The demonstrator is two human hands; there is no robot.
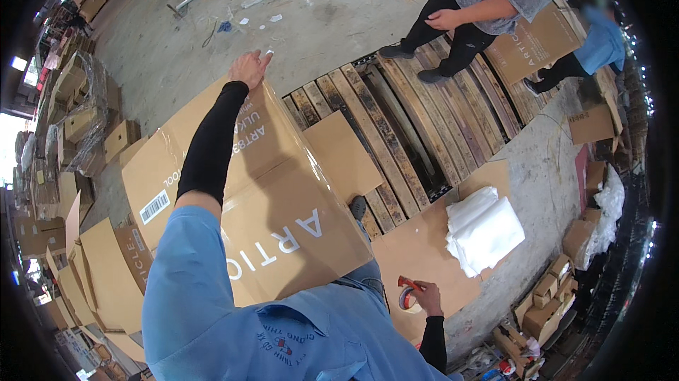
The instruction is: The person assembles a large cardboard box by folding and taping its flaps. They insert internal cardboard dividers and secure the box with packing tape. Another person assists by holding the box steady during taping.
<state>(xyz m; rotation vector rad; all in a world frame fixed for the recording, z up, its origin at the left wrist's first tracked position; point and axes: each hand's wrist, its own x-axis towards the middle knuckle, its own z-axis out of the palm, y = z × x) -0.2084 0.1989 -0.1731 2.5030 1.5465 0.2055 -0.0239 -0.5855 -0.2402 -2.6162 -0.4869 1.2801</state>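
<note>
A large brown cardboard box (269, 190) with white print stands close in front of my body. Across its far end lies my left hand (247, 71), fingers spread over the edge, holding nothing that I can make out. A black sleeve covers that forearm. Shiny clear tape runs along part of the box. Down at the right, away from the box, my right hand (428, 299) is closed on a red-handled tape dispenser (407, 295). My palm and fingers partly hide the dispenser.
Wooden pallets (417, 112) lie right of the box, with a person in grey (488, 6) standing on them. Another person in blue (598, 41) is beside a carton (530, 45). White foam sheets (484, 229) rest on flat cardboard (417, 254). Stacked cartons (106, 275) line the left.
</note>
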